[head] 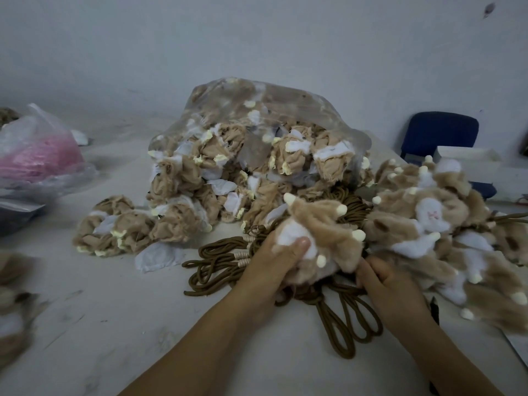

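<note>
Grip: left hand (274, 261) clasps tan plush skin (328, 232), thumb pressed on white patch to steady it. The right hand (385, 284) pinches lower edge (likely working opening). Skin held just above brown cord loops (217, 261) on table (114, 310), beside plush pile (428, 212).

The scuffed white desk (85, 324) carries a clear plastic bag of tan fabric skins (257, 144), coiled brown cords (353, 208), a heap of tan-and-white plush pieces (445, 224) and a pink-filled plastic bag (37, 155).

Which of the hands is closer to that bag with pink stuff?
Left. The left hand, gripping a tan plush piece, sits well right of the pink bag; the right hand is even farther right.
</note>
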The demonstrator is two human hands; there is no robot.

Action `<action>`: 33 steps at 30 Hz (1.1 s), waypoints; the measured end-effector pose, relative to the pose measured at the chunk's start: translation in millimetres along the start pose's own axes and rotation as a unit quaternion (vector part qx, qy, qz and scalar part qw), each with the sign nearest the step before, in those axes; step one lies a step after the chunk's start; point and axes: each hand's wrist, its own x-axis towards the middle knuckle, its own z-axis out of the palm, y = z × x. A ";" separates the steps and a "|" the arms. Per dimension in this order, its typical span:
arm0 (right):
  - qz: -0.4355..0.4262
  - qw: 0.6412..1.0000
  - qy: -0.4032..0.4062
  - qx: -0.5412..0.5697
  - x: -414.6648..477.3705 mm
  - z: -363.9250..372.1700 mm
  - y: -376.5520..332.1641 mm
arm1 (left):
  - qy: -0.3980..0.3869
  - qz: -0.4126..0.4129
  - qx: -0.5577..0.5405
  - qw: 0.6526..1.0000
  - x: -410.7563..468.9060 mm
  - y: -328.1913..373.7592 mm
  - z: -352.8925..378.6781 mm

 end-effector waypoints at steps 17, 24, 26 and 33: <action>-0.114 0.989 -0.067 -0.066 0.1 -17.4 2.0 | 0.085 -0.036 0.070 0.993 10.6 8.2 -14.5; -0.001 1.000 -0.010 0.007 0.6 -11.9 4.1 | 0.158 0.167 0.268 0.936 5.8 8.4 -13.0; 0.003 1.000 0.003 0.020 1.0 -12.8 1.7 | 0.172 0.219 0.302 0.911 1.2 11.8 -7.7; -0.059 0.997 -0.003 -0.047 -1.5 -12.9 -1.4 | 0.127 0.113 0.156 0.973 -2.9 20.5 1.9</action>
